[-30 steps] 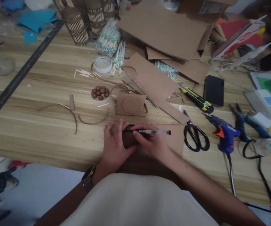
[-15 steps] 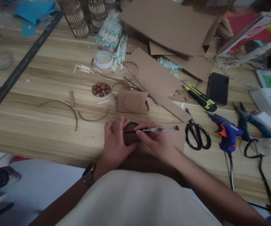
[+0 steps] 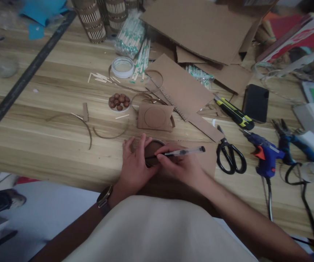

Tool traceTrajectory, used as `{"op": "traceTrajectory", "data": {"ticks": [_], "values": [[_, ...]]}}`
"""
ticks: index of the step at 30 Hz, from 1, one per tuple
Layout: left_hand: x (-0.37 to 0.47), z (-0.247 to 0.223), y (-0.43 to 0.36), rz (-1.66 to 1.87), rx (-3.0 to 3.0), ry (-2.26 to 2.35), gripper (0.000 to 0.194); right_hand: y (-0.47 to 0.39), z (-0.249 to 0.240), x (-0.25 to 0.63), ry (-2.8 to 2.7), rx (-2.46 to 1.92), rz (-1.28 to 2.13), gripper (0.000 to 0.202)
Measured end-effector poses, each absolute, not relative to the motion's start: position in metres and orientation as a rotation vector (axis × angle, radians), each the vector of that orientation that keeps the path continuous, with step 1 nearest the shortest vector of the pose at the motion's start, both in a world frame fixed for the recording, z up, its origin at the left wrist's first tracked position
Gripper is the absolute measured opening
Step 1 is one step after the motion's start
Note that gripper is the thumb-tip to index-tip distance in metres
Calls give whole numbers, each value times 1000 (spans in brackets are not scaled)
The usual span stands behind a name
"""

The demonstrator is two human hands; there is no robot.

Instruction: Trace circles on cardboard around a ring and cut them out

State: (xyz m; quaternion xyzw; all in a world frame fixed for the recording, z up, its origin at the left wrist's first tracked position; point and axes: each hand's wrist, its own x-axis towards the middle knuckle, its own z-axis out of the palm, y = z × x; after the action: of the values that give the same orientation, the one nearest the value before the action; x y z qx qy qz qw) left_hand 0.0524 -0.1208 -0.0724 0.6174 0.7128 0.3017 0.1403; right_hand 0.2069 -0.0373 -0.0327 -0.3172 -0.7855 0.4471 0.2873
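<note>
My right hand (image 3: 177, 162) grips a clear pen (image 3: 188, 150) with a black end, its tip inside a round ring (image 3: 155, 142). The ring lies on a brown cardboard sheet (image 3: 207, 158) at the table's front edge. My left hand (image 3: 136, 160) rests against the ring's left side, thumb and fingers spread around it. Just beyond, a small cardboard piece (image 3: 155, 117) bears a drawn circle.
Scissors (image 3: 230, 156), a blue glue gun (image 3: 267, 154), pliers (image 3: 288, 140) and a yellow-black cutter (image 3: 235, 113) lie to the right. Behind are a bowl of brown balls (image 3: 119, 102), a tape roll (image 3: 122, 67) and stacked cardboard (image 3: 200, 29).
The pen has shifted slightly around the ring, its tip now lower. The view has moved a little, so the table items appear slightly further right. Both hands keep nearly the same pose.
</note>
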Motion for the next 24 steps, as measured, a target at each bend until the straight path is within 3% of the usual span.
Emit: {"op": "traceTrajectory", "data": {"ticks": [10, 17, 24], "values": [[51, -73, -121, 880, 1794, 2041, 105, -33, -38, 204, -2132, -803, 1190, 13], [51, -71, -120, 847, 1761, 2055, 105, -29, -24, 207, -2071, -825, 1371, 16], [51, -72, -121, 878, 1800, 2048, 106, -27, -35, 202, -2094, -778, 1243, 13]]}}
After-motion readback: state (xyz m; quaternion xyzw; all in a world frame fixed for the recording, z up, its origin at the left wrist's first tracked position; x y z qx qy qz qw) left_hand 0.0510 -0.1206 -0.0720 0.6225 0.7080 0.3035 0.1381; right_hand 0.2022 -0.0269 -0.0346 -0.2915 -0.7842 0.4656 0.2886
